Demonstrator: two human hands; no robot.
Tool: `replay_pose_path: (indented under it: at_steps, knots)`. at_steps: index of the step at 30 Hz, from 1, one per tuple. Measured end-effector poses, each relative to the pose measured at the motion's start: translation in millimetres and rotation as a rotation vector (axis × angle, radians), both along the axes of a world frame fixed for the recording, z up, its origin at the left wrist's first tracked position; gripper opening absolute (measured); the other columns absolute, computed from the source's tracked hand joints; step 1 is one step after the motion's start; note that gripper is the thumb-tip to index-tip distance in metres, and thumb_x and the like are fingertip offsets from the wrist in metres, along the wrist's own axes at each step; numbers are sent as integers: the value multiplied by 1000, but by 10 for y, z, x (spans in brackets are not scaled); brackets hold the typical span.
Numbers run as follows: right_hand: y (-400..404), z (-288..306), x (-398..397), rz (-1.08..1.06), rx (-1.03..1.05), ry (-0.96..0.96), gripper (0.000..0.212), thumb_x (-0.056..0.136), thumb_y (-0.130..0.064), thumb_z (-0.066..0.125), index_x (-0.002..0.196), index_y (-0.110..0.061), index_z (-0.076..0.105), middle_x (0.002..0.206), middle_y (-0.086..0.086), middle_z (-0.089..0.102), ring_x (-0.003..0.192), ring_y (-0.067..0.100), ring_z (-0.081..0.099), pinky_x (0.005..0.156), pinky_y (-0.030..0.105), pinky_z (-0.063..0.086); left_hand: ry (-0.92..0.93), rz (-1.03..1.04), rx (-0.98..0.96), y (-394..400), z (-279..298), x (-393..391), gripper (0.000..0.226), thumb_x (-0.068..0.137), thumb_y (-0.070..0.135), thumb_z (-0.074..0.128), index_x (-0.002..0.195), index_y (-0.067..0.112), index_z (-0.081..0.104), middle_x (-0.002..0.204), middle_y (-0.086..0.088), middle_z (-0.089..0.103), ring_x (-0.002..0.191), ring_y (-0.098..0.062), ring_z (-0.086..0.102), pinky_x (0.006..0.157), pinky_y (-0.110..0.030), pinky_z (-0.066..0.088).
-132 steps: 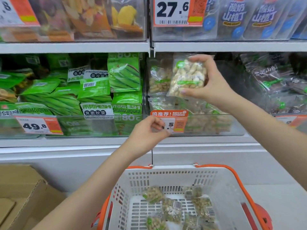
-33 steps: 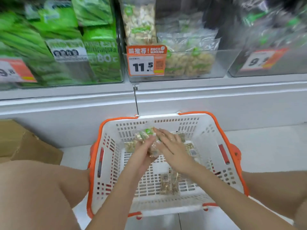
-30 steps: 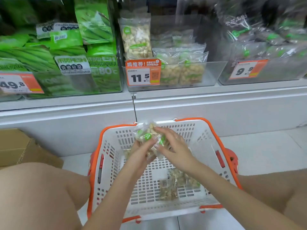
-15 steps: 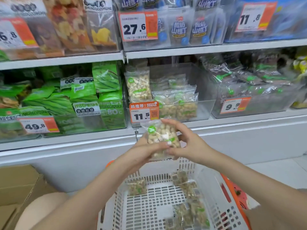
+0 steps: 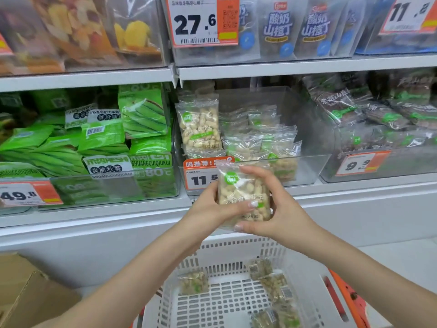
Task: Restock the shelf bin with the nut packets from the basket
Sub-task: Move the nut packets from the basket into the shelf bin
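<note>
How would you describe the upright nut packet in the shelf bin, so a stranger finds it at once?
Find the clear shelf bin behind the orange 11.5 price tag. At its left end stands one nut packet. Only it is upright and facing forward; the neighbouring packets lie lower.

Green snack bags (image 5: 101, 140) piled in a clear bin, left of the grip and a bit higher; price tag 49.8 (image 5: 28, 194) on its front. Dark packets (image 5: 369, 114) in the bin up and to the right, tag 9.9 (image 5: 361, 163). Top shelf straight above: blue-label pouches (image 5: 295, 27) behind tag 27.6 (image 5: 203, 21); dried fruit bags (image 5: 78, 29) up-left. Cardboard box (image 5: 26, 294) low and far left, on the floor.
</note>
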State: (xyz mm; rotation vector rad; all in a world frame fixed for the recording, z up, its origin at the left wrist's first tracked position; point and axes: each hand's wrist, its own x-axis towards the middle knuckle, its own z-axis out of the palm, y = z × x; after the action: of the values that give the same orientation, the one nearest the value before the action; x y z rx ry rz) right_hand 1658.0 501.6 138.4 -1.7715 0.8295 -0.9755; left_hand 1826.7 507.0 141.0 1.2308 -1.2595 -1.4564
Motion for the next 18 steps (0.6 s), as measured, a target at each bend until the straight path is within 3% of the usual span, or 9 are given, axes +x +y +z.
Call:
replay_pose_path:
  at_steps: [4, 9, 13, 16, 18]
  knots:
    - [-37, 11, 58, 94, 81, -32, 91, 69, 1, 82, 133, -43, 34, 136, -16, 41, 116, 3, 57, 86, 20, 51, -4, 26, -36, -37, 20, 29, 53, 70, 4, 80, 116, 12, 55, 101, -2, 72, 87, -11, 71, 67, -18, 53]
    - [-17, 64, -31, 63, 66, -16, 87, 68, -5, 84, 128, -50, 39, 130, -18, 48, 107, 14, 64, 85, 32, 56, -1, 15, -83, 27, 35, 33, 68, 59, 6, 85, 119, 11, 54, 104, -3, 73, 93, -15, 70, 71, -21, 54]
    - [62, 39, -7, 43, 22, -15, 85, 68, 0, 83, 127, -41, 38, 122, -16, 52, 106, 14, 64, 85, 31, 56, 50, 2, -113, 91, -7, -5, 68, 55, 5, 81, 116, 12, 51, 104, -6, 72, 93, -17, 70, 72, -25, 55]
    - [106, 52, 14, -4, 46, -36, 80, 69, 9, 78, 122, -32, 35, 107, -7, 59, 94, 10, 67, 77, 26, 57, 1, -45, -168, 84, 37, -29, 58, 65, -9, 79, 105, 20, 48, 93, 3, 69, 79, -2, 69, 65, -15, 52]
    - [111, 81, 5, -22, 54, -29, 77, 70, 14, 74, 121, -29, 35, 106, -2, 58, 91, 9, 67, 74, 25, 57, -51, -85, -209, 58, 69, -28, 53, 71, -7, 76, 103, 23, 46, 92, 11, 65, 77, 6, 66, 64, -11, 49]
